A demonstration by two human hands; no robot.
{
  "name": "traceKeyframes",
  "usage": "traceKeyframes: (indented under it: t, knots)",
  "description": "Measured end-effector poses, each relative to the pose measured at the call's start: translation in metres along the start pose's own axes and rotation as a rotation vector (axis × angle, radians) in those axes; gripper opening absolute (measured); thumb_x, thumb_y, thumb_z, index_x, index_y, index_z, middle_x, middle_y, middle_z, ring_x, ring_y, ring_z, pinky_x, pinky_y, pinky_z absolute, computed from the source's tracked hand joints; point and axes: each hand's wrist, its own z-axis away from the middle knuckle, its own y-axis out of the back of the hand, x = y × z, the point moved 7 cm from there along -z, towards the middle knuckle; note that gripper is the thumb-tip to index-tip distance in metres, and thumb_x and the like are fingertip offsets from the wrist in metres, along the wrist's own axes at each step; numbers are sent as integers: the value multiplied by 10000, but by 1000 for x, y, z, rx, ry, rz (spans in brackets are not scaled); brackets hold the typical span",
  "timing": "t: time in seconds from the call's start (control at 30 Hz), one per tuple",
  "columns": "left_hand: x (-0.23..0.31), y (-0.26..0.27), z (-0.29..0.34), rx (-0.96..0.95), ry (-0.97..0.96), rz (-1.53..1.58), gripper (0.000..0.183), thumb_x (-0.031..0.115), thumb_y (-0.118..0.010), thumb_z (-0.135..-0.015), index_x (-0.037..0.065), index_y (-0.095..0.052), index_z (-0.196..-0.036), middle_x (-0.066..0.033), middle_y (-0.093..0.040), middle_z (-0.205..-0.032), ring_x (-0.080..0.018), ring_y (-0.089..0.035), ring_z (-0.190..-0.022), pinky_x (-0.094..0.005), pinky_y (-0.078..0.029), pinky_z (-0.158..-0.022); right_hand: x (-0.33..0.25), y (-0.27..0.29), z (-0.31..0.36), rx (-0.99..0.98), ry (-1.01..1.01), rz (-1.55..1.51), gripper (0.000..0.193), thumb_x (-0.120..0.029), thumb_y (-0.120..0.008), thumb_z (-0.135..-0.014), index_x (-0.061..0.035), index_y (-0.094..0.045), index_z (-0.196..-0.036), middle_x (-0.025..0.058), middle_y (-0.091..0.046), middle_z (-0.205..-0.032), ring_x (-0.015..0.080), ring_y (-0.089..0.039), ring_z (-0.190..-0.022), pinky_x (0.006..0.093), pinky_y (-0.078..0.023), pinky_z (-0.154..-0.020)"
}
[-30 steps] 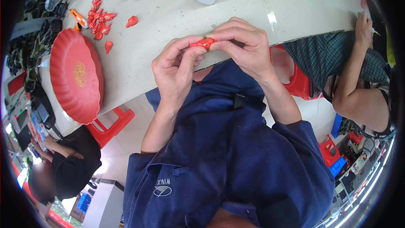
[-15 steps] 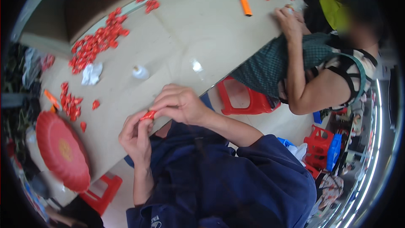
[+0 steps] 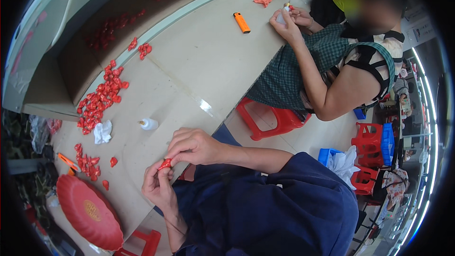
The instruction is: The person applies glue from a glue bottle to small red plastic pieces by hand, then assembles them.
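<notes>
Left hand (image 3: 158, 183) and right hand (image 3: 196, 147) now appear lower in view, nearly closed, pinching red piece (image 3: 165, 164); right forearm (image 3: 251, 158) points toward nine o'clock.

Since a second ago the view has swung: the left hand (image 3: 159, 183), right hand (image 3: 198, 147) and small red piece (image 3: 165, 164) between them now sit lower and further left, the fluted red tray (image 3: 72, 208) lower, the orange lighter (image 3: 241, 22) nearer the centre. A shelf compartment (image 3: 71, 78) and a blue crate (image 3: 328, 155) with a white plastic bag (image 3: 345, 165) have come into view.
</notes>
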Motion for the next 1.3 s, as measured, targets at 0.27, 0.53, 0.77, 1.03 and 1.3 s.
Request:
traceKeyframes:
  t: [0.27,0.53,0.77,1.03,1.3]
  knots:
    - [-3,-1,-2,-6,-4,-41,111,-42,-546,-819,-43,-602,-915,-58,-583,-788,-72,-526,-607,-175,-422,-539,1,3,2,2,11,-8,118,-61,-692,-685,-38,-667,-798,56,-637,-761,208,-577,-721,303,-440,-666]
    - [-6,6,8,25,4,-54,108,-8,-542,-834,-44,-598,-919,-60,-592,-794,-73,-529,-612,-172,-423,-539,5,-3,7,-2,18,-33,104,-64,-685,-698,-36,-665,-797,61,-635,-780,213,-580,-735,310,-443,-682]
    - [0,-4,-2,-1,127,2,117,15,-566,-838,-29,-618,-933,-42,-608,-809,-70,-549,-693,-171,-443,-592,8,1,5,12,-105,-85,98,3,-670,-696,-18,-670,-791,79,-644,-788,195,-587,-734,286,-460,-663]
    - [2,-3,-3,-22,119,49,130,23,-598,-829,-12,-631,-950,-37,-631,-781,-49,-545,-637,-166,-434,-569,11,-6,1,-18,-97,-49,94,6,-676,-703,-4,-669,-796,61,-646,-753,146,-579,-720,246,-458,-627]
    - [3,-4,0,-4,82,30,131,35,-607,-828,-5,-635,-950,-37,-637,-789,-51,-562,-634,-160,-436,-558,10,-6,6,-41,-106,-27,117,-9,-682,-715,-16,-673,-831,56,-646,-776,138,-580,-742,239,-468,-645]
